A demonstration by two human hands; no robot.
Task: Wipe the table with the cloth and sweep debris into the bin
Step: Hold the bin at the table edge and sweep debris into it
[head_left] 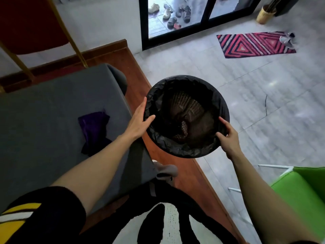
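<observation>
A round bin (186, 150) lined with a black bag hangs in the air just off the right edge of the grey-covered table (44, 120). My left hand (139, 120) lies flat against the bin's left rim, fingers straight, thumb over the edge. My right hand (227, 136) grips the right rim, thumb inside and fingers curled round the outside. A purple cloth (95, 127) lies crumpled on the table, left of my left forearm, with neither hand on it. Dark mesh and some dark debris show inside the bin.
A red chair with gold legs (35, 23) stands behind the table. A brown wooden platform (133, 67) runs under the table's right side. A green chair (302, 189) sits at the lower right. A striped mat (255, 44) and shoes lie on the tiled floor.
</observation>
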